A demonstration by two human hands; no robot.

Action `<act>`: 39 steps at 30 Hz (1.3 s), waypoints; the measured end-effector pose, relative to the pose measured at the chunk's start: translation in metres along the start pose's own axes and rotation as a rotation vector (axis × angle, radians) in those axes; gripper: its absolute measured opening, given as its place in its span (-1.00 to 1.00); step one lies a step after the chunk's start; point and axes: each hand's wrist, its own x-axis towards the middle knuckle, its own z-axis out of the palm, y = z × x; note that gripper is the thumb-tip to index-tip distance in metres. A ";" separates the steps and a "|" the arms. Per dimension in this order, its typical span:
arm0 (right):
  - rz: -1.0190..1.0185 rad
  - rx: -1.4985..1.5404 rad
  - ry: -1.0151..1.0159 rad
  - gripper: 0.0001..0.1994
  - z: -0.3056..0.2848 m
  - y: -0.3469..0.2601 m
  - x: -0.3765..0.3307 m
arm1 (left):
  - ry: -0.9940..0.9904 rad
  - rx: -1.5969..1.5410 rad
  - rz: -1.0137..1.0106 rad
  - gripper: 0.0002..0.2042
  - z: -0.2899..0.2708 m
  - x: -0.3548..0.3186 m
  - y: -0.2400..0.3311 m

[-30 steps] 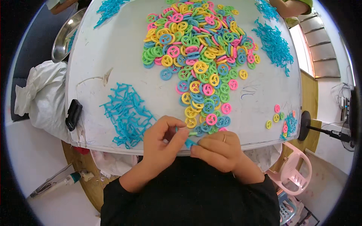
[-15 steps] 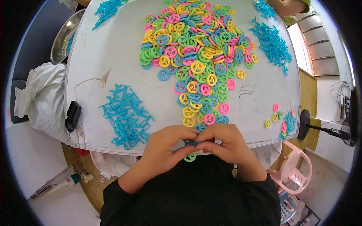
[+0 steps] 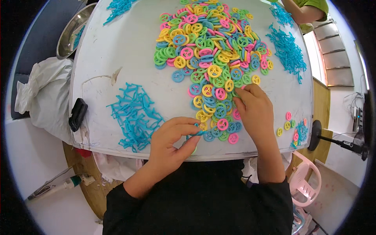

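Observation:
My left hand pinches a blue plastic connector piece above the table's near edge, its thumb and forefinger closed on it. Part of a green wheel shows just below the thumb; whether it is joined to the piece is hidden. My right hand reaches over the right side of the wheel pile, fingers curled and fingertips down among the small spoked wheels. Whatever lies between those fingertips cannot be made out. The wheels are pink, yellow, green and blue. Left of my left hand lies a heap of blue connector pieces.
More blue pieces lie at the far right, near another person's arm. A small group of wheels and blue pieces sits by the right edge. A black case rests at the left edge, close to a white bag. A pink chair stands front right.
My hands have parted. The right has moved forward and right from the left hand to the wheel pile; the left still holds the blue piece. The whole view has shifted slightly.

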 end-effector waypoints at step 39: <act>-0.023 1.050 -0.194 -0.65 0.002 -0.049 -0.045 | 0.051 0.196 0.058 -0.60 0.006 -0.006 0.005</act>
